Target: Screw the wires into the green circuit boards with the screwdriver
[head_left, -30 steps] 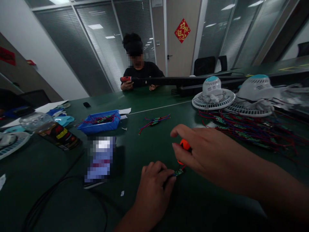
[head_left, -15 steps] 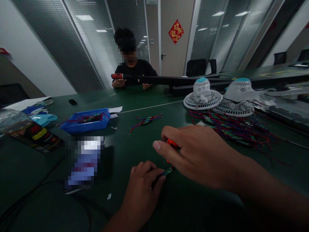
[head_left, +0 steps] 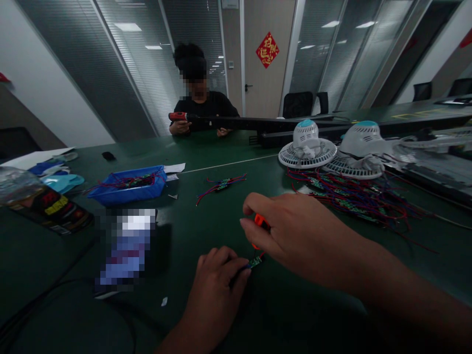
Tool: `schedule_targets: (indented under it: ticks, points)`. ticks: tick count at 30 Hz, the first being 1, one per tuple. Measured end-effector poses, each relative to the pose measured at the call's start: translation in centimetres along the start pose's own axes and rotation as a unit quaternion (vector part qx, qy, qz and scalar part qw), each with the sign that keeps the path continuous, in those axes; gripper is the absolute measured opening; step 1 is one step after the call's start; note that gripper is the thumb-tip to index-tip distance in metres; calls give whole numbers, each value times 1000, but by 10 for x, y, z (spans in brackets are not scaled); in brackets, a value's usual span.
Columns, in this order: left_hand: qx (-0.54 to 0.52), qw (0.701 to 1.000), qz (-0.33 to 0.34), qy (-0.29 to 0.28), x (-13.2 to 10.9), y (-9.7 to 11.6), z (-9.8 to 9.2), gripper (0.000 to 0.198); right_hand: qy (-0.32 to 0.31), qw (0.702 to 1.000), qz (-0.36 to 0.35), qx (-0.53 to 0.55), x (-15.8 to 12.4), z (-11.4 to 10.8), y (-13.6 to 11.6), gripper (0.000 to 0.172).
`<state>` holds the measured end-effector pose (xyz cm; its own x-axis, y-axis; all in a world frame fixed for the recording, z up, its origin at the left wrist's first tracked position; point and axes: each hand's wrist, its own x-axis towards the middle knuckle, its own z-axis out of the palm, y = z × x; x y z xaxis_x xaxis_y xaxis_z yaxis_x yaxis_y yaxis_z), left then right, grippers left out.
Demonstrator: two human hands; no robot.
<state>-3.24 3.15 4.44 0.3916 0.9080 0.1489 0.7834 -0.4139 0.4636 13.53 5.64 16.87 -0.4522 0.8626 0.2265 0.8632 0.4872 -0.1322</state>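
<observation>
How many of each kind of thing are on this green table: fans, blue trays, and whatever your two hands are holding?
White fans with teal caps: 2
Blue tray: 1
Orange-handled tool, in the right hand: 1
Green circuit board, pinched by the left hand: 1
Total: 5
The tangled wired boards by the fans are too many to count.

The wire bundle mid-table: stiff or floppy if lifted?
The wire bundle probably flops: its thin strands lie in loose curves. It looks light, so a push would likely slide it over the smooth table.
</observation>
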Motion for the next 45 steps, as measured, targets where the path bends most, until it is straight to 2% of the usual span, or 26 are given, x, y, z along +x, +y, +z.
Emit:
schedule_targets:
  ticks: [12,22,25,27,33,45]
  points:
    - [5,1000,4,7,0,-2,2,19,-12,998,-11,64,-1,1,1,22]
    - [13,1000,19,9,0,0,0,19,-21,994,-38,104,-4,-5,-4,19]
    - [15,1000,19,10,1,0,0,20,-11,996,-25,87,-3,-4,-3,39]
    - [15,1000,17,7,1,0,0,20,-5,997,-17,70,-1,-2,-2,45]
    - [7,1000,-1,-2,1,2,-2,20,-6,1000,-14,24,2,2,-4,23]
    - [-3,1000,4,10,1,0,-1,19,-29,999,5,20,1,1,-3,27]
